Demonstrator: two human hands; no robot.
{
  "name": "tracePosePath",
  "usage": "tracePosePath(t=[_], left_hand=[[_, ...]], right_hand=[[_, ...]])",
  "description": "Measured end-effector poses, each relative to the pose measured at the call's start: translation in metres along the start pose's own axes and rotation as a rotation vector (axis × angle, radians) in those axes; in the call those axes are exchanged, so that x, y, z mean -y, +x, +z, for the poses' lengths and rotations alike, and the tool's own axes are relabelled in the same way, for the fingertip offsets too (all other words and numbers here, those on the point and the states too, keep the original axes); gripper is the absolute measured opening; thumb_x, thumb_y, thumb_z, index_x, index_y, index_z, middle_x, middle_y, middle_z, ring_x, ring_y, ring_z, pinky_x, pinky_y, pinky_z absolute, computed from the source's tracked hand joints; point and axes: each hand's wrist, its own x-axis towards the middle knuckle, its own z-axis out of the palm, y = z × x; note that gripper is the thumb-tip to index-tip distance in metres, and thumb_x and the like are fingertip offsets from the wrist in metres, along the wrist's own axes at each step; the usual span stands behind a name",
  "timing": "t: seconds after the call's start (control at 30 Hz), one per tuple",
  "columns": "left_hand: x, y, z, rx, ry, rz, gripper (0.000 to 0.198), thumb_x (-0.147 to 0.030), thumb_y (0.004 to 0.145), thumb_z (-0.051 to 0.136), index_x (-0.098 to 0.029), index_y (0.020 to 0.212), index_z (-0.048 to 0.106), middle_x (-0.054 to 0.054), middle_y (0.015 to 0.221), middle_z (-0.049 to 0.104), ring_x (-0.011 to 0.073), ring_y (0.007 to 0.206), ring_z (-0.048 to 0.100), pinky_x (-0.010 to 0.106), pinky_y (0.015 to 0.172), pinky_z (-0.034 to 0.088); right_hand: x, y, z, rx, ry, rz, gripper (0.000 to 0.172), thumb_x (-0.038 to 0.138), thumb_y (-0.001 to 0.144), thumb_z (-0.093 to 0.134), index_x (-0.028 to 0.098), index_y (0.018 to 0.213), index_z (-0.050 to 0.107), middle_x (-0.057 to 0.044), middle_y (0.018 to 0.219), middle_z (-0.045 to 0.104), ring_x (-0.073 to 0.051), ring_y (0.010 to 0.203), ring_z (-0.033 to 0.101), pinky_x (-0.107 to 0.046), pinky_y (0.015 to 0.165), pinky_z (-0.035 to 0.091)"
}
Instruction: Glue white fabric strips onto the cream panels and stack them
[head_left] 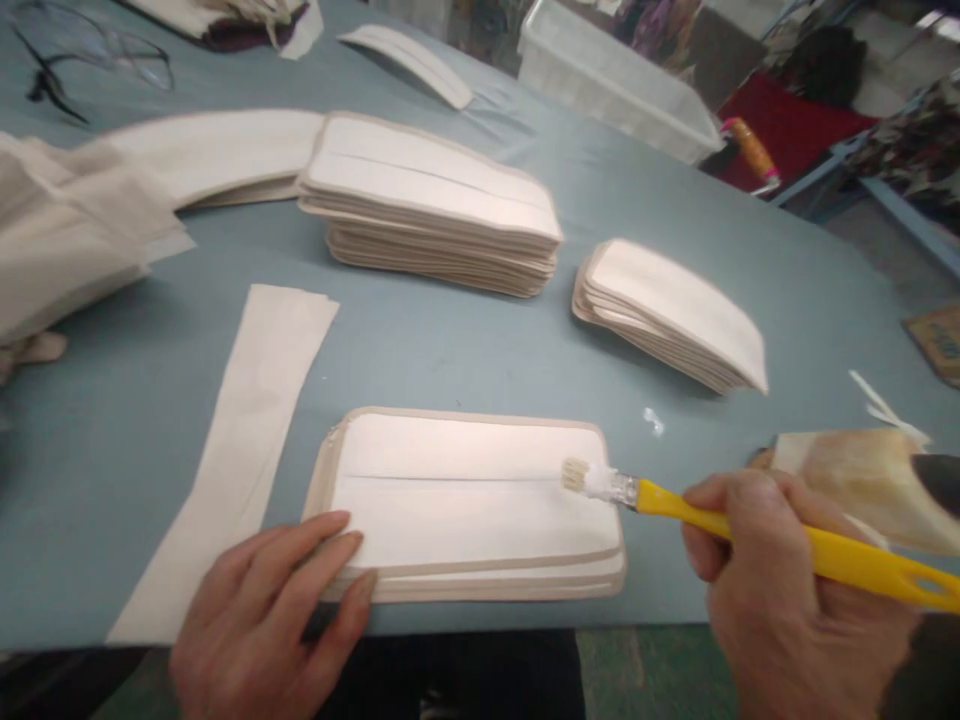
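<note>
right hand [795, 590]: fingers curled round yellow brush [667, 505], white-smeared bristles at right end of pale panel stack [480, 530] | left hand [262, 620]: fingers loosely spread, touching its near-left corner | panel stack: by near edge of blue-grey table [450, 360]

A blue-grey table [450, 350] stands over green floor [649, 670], blue metal bars [913, 226] beyond.

hands [262, 612]: bare | right sleeve [928, 672]: dark, at wrist | lap clothing [480, 672]: black
</note>
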Motion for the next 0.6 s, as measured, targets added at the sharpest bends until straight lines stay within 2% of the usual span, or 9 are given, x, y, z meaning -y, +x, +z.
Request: tracePosePath(t=[0.1,0.17,0.27,0.37,0.47,0.53,0.6], left_hand=[[-0.01,0.008,-0.004,-0.026,0.005,0.021,0.024,-0.009,0.091,0.073,-0.015,0.114,0.07,0.011,0.113,0.075,0.0255,0.101,0.067,0.042,0.093,0.053],[-0.011,0.008,-0.005,-0.036,-0.001,0.015,0.022,-0.008,0.092,0.072,-0.014,0.113,0.07,0.012,0.114,0.073,0.0249,0.102,0.067,0.041,0.092,0.053],[-0.01,0.005,-0.005,-0.044,-0.014,-0.007,0.021,-0.01,0.092,0.072,-0.014,0.113,0.069,0.012,0.116,0.072,0.0242,0.103,0.066,0.039,0.092,0.052],[-0.01,0.002,-0.004,-0.037,-0.019,-0.025,0.018,-0.012,0.093,0.072,-0.015,0.111,0.069,0.011,0.114,0.072,0.0242,0.102,0.066,0.039,0.091,0.052],[-0.01,0.004,-0.005,-0.029,-0.005,-0.039,0.015,-0.016,0.096,0.07,-0.017,0.11,0.069,0.009,0.111,0.073,0.0239,0.099,0.066,0.039,0.089,0.052],[-0.011,0.007,-0.006,-0.03,0.002,-0.038,0.014,-0.017,0.096,0.069,-0.017,0.11,0.069,0.009,0.11,0.073,0.0238,0.098,0.066,0.039,0.088,0.053],[-0.012,0.007,-0.005,-0.029,0.003,-0.022,0.014,-0.017,0.096,0.07,-0.017,0.11,0.069,0.009,0.111,0.072,0.0246,0.097,0.065,0.041,0.088,0.052]], right_hand=[[0.035,-0.029,0.029,0.126,0.132,0.082,0.04,0.041,0.103,0.056,0.022,0.067,0.06,0.007,0.046,0.041,-0.009,0.038,0.039,-0.023,0.039,0.029],[0.047,-0.046,0.052,0.239,0.229,0.079,0.042,0.043,0.105,0.054,0.022,0.07,0.06,0.007,0.046,0.042,-0.009,0.038,0.038,-0.023,0.04,0.028],[0.049,-0.06,0.083,0.394,0.301,-0.042,0.039,0.041,0.107,0.053,0.021,0.074,0.062,0.006,0.049,0.047,-0.01,0.042,0.043,-0.023,0.043,0.033],[0.046,-0.063,0.103,0.513,0.338,-0.142,0.035,0.034,0.107,0.051,0.021,0.076,0.06,0.006,0.052,0.051,-0.01,0.044,0.048,-0.022,0.045,0.036],[0.044,-0.063,0.106,0.534,0.291,-0.253,0.031,0.027,0.104,0.051,0.02,0.075,0.059,0.005,0.053,0.053,-0.009,0.044,0.05,-0.021,0.044,0.033],[0.037,-0.061,0.097,0.512,0.229,-0.288,0.03,0.026,0.103,0.052,0.02,0.075,0.06,0.006,0.052,0.052,-0.009,0.042,0.048,-0.021,0.043,0.032],[0.024,-0.056,0.082,0.495,0.175,-0.254,0.031,0.028,0.104,0.052,0.02,0.076,0.062,0.006,0.051,0.05,-0.009,0.04,0.045,-0.022,0.042,0.032]])
